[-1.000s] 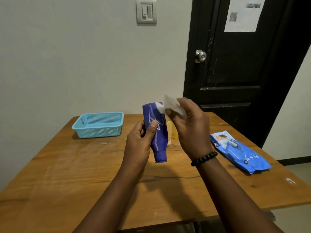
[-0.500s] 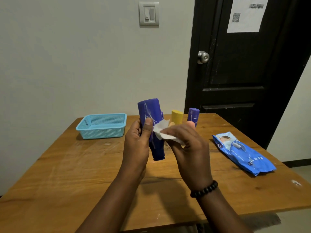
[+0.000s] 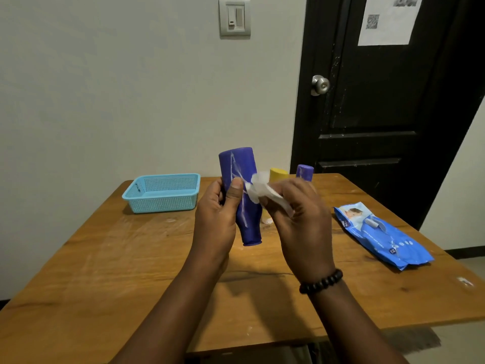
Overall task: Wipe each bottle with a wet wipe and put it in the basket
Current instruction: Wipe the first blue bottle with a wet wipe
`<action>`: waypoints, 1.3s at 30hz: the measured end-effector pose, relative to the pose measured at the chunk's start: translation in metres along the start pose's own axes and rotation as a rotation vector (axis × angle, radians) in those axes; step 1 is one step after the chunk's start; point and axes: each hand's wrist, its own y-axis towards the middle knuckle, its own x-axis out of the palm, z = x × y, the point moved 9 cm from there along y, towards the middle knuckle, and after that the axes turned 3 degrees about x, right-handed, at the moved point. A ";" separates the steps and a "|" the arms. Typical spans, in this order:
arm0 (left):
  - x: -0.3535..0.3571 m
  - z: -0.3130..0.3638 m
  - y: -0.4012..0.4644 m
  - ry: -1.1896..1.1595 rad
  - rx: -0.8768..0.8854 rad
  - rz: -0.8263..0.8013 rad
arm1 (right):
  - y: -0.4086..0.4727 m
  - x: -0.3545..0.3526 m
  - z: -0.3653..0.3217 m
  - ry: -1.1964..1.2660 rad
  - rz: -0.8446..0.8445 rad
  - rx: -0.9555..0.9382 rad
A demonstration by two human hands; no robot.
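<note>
**Blue bottle mid-wipe, grip looking thin**

The left hand [image 3: 215, 214] grasps the blue bottle [image 3: 241, 195] upside down above the table [image 3: 105, 271], thumb pressed on its front, cap end pointing down; the right hand [image 3: 296, 219] pinches the crumpled wet wipe [image 3: 258, 189] against the bottle's right side. A damp surface under that thumb could let the bottle slip and drop cap-first onto the wood; a hard sideways rub might also swing the right hand back into the yellow bottle [image 3: 278, 174] and the small purple bottle [image 3: 304, 172] standing just behind it — those two look easy to topple. The basket [image 3: 160, 206] sits well to the left, nothing visible in it, so the drop-off is not yet done; the wipes pack [image 3: 380, 232] lies off to the right.

Against a second ago, the wipe has come down from the bottle's top end to mid-body; the bottle stands straighter, and the two rear bottles now show past the hands.
</note>
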 end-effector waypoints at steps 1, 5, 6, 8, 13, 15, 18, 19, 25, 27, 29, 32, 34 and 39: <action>-0.002 -0.002 0.001 -0.007 -0.006 0.016 | -0.011 0.000 0.001 0.021 -0.004 0.001; -0.005 -0.006 0.000 -0.003 -0.016 0.025 | -0.039 0.002 0.004 0.084 0.000 0.032; -0.004 -0.004 -0.002 -0.002 -0.014 0.018 | -0.038 0.001 0.004 0.090 0.011 0.039; -0.001 -0.002 -0.003 0.000 -0.001 -0.006 | -0.027 -0.001 0.002 0.091 0.043 0.037; 0.007 0.003 -0.010 0.056 0.035 -0.070 | 0.021 -0.006 -0.002 0.113 0.063 0.103; 0.008 0.004 -0.012 0.043 0.037 -0.060 | 0.033 -0.006 -0.006 0.111 0.057 0.103; 0.006 0.007 -0.009 0.019 0.039 -0.021 | 0.027 -0.005 -0.011 0.096 0.035 0.052; 0.004 0.008 -0.007 0.007 0.038 -0.003 | 0.019 -0.005 -0.012 0.096 0.026 0.036; -0.008 -0.001 0.000 -0.010 0.004 0.084 | -0.042 0.007 0.002 0.207 -0.040 0.103; -0.010 -0.006 -0.001 -0.020 -0.013 0.103 | -0.044 0.005 0.009 0.263 -0.025 0.166; -0.012 -0.011 -0.003 -0.071 -0.048 0.126 | -0.039 -0.003 0.016 0.343 0.026 0.249; -0.015 -0.019 -0.002 -0.155 -0.133 0.169 | -0.029 -0.013 0.027 0.397 0.084 0.320; -0.016 -0.027 0.000 -0.259 -0.221 0.204 | -0.026 -0.011 0.036 0.400 0.064 0.354; -0.010 -0.041 -0.004 -0.551 -0.405 0.248 | -0.029 -0.002 0.058 0.510 0.072 0.543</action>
